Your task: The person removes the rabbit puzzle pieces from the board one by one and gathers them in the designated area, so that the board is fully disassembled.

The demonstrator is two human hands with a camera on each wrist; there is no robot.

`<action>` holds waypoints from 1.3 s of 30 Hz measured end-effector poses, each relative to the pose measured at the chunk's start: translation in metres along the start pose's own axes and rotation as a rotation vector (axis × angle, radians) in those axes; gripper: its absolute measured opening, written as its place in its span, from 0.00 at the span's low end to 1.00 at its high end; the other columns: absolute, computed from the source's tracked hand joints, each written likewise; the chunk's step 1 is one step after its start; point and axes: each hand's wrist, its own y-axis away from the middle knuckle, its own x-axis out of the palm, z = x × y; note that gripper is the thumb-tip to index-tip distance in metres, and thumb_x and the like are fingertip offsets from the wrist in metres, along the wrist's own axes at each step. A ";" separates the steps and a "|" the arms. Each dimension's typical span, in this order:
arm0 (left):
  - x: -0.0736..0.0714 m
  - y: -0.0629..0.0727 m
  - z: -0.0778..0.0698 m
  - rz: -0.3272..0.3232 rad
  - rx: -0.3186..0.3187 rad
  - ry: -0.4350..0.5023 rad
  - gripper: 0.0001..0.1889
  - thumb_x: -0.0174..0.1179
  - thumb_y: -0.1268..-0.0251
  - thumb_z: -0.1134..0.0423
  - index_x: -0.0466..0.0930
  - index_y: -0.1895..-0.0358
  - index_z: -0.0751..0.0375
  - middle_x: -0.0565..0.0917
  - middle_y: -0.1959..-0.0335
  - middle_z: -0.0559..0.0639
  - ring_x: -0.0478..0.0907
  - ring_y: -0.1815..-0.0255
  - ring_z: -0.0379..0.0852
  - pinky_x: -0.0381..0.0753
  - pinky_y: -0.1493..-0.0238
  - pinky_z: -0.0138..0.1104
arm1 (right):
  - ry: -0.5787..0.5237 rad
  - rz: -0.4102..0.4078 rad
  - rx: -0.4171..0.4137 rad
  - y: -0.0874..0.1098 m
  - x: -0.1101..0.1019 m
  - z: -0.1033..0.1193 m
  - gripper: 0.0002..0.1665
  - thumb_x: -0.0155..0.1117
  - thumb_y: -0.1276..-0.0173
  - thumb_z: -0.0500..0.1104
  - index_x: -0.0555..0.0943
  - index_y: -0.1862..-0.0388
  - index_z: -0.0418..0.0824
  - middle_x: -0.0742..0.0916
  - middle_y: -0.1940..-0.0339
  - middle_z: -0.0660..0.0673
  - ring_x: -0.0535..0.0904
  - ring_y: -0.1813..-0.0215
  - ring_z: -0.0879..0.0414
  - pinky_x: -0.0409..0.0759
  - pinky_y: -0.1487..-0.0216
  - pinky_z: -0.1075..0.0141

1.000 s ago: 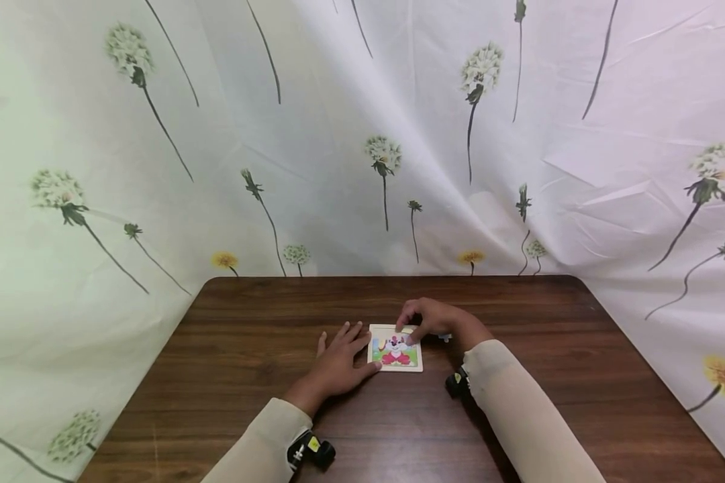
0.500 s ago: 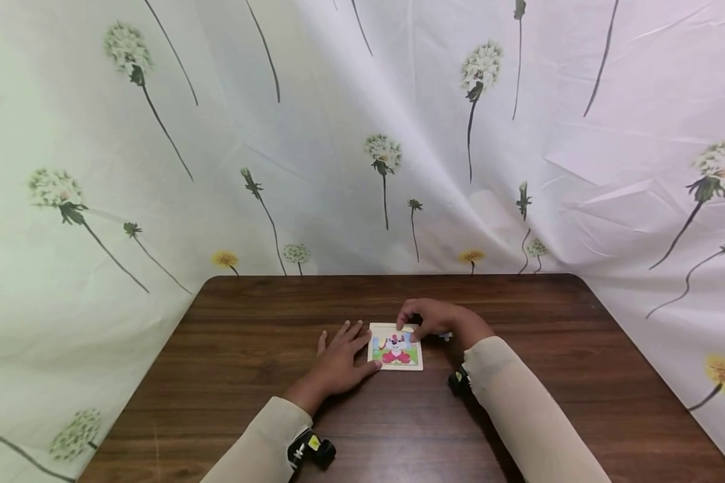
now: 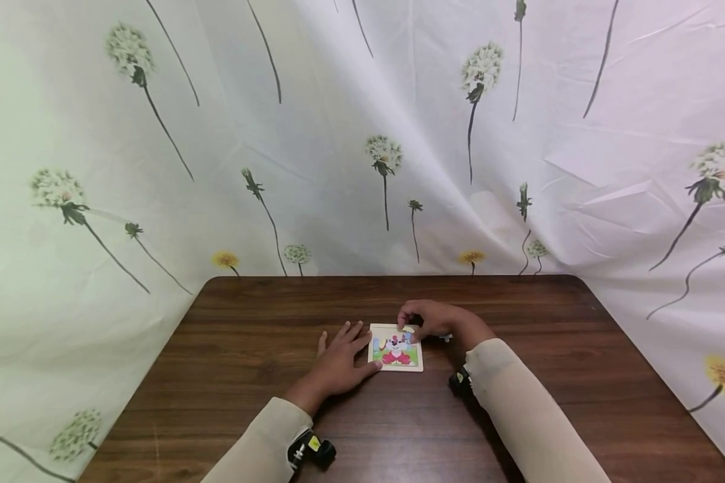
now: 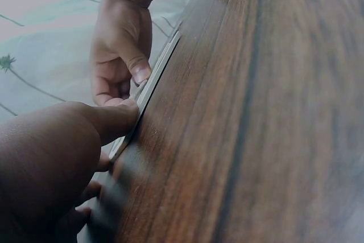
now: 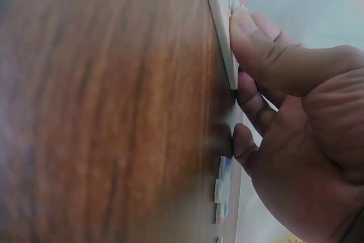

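Note:
A square picture puzzle board [image 3: 399,367] with a pale frame and a red-and-white cartoon animal lies flat on the table. My left hand [image 3: 336,365] has its fingers spread along the board's left side, thumb resting on the near left corner. Over the far right part of the board, my right hand [image 3: 433,318] bends down and pinches a small puzzle piece [image 5: 236,4] between thumb and fingers. Most of that piece is hidden by the fingertips. In the left wrist view, both thumbs show close above the board's thin edge [image 4: 153,81].
Loose puzzle pieces [image 5: 223,186] lie on the table right of the board, partly covered by my right hand in the head view. The brown wooden table [image 3: 248,349] ends at the back against a white curtain [image 3: 338,134] printed with dandelions.
Hardly anything differs. The right hand shifts very slightly at the board's far right part, still pinching the piece; the left hand stays put.

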 end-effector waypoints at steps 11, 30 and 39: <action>0.001 0.000 0.001 0.001 -0.003 -0.010 0.40 0.63 0.24 0.34 0.72 0.17 0.51 0.63 0.11 0.55 0.52 0.07 0.62 0.41 0.16 0.75 | -0.095 -0.035 -0.012 0.000 0.002 -0.005 0.16 0.83 0.35 0.35 0.85 0.53 0.40 0.86 0.55 0.45 0.78 0.50 0.54 0.78 0.43 0.59; 0.002 0.000 0.000 -0.010 0.002 -0.008 0.39 0.64 0.25 0.35 0.74 0.18 0.51 0.64 0.11 0.56 0.52 0.08 0.63 0.41 0.16 0.75 | -0.199 -0.119 -0.045 0.008 0.002 -0.005 0.09 0.78 0.32 0.30 0.89 0.54 0.34 0.88 0.60 0.40 0.79 0.58 0.57 0.80 0.52 0.64; 0.002 0.000 0.000 -0.009 -0.004 -0.012 0.39 0.64 0.25 0.34 0.74 0.18 0.51 0.64 0.11 0.56 0.52 0.07 0.62 0.41 0.16 0.75 | -0.175 -0.133 0.006 0.010 0.001 -0.002 0.09 0.76 0.29 0.31 0.91 0.52 0.36 0.86 0.62 0.49 0.79 0.58 0.58 0.79 0.54 0.66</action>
